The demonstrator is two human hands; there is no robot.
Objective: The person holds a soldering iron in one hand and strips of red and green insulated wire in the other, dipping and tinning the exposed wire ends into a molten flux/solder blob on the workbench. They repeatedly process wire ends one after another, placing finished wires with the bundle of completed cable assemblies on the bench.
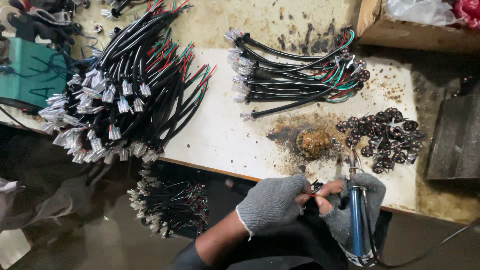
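Pinching a thin red wire [311, 195] between bare fingertips, the left hand [272, 202] in its grey fingerless glove sits just off the near edge of the surface [225, 135], fingers closed together on the lead. The right hand [350, 210], gloved the same way, is wrapped shut around a blue-handled soldering iron [356, 220], whose metal tip points up toward the brown, crusted flux pot [314, 142]. The wire end lies between the 2 hands, close to the iron's shaft.

Beside the pot to the right lies a heap of small round dark parts [385, 137]. Farther back rests a bundle of finished black cables [295, 75] with clear plug ends, and at the left a much larger bundle of black cables [125, 90] with red and green leads spills over the surface's edge. A third, smaller bundle [167, 205] hangs lower, below the edge.

The likeliest trouble is a burn: the bare fingertips hold the wire very near the hot shaft, and a small slip would bring them against it. The iron's cord [425, 252] trails off to the right and could snag and jerk the tip. Loose leads near the pot could also be scorched.
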